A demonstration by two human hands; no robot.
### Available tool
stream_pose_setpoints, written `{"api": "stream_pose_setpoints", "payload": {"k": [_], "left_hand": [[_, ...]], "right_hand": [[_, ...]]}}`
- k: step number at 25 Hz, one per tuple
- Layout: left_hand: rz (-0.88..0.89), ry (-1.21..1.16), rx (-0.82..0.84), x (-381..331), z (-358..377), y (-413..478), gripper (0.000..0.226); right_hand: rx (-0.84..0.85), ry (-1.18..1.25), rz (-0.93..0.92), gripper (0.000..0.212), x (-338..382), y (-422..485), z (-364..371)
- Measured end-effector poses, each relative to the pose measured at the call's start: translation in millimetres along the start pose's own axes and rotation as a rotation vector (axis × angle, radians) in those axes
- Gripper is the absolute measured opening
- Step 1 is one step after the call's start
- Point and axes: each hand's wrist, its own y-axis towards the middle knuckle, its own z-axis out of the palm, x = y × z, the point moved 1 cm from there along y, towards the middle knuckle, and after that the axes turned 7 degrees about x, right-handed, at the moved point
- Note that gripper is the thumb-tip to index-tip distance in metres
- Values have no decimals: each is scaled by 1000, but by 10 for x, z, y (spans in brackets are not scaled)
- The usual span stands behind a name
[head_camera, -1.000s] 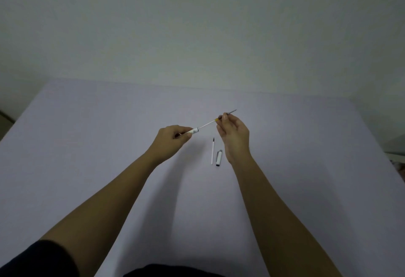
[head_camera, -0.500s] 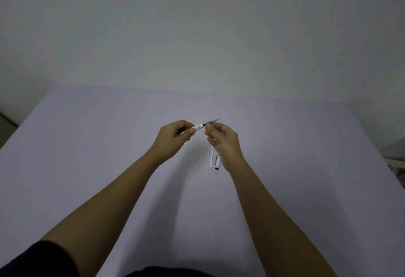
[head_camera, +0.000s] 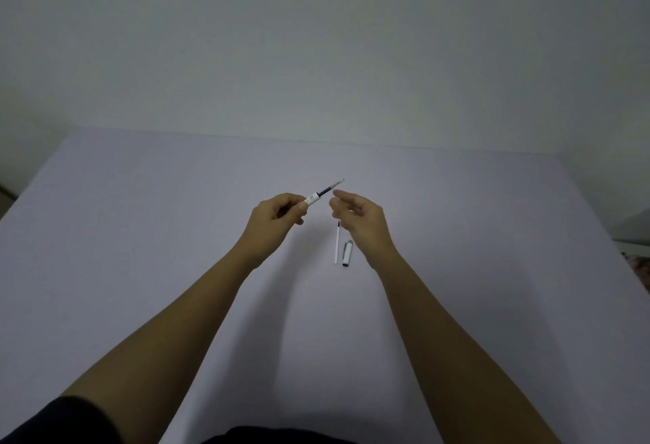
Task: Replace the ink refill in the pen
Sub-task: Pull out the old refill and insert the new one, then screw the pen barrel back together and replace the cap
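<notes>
My left hand (head_camera: 272, 220) grips a white pen barrel (head_camera: 311, 199) above the table, and only the barrel's end shows past the fingers. A dark ink refill (head_camera: 330, 187) sticks out of that end, pointing up and to the right. My right hand (head_camera: 358, 218) hovers just right of the barrel with its fingers loosely curled and apart, holding nothing; its fingertips are close to the refill but not touching it. On the table below lie a thin white refill (head_camera: 337, 242) and a white pen cap (head_camera: 347, 253), side by side.
A pale lilac table (head_camera: 140, 232) fills the lower view and meets a plain wall at its far edge. Something grey shows past the table's right edge (head_camera: 633, 229).
The refill has gone deeper into the barrel, so less of it sticks out. My right hand has let go of it and drawn slightly back to the right.
</notes>
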Motion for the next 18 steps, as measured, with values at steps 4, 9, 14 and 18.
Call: {"api": "stream_pose_setpoints", "payload": {"k": [4,9,14,18], "left_hand": [[10,-53,8,-4,22,79,12],[8,-87,-9,0,6,201,12],[-1,-97,-19,21,-61,297,12],[-4,-87,-23,58,-95,318,12]], "right_hand": [[-249,-378,67,18,-329,121,-331],[-265,-843,235,28,-823,187,-757],[-135,-1148,282,23,-1048,298,-834],[-117,-1204,307,20,-1116,296,-826]]}}
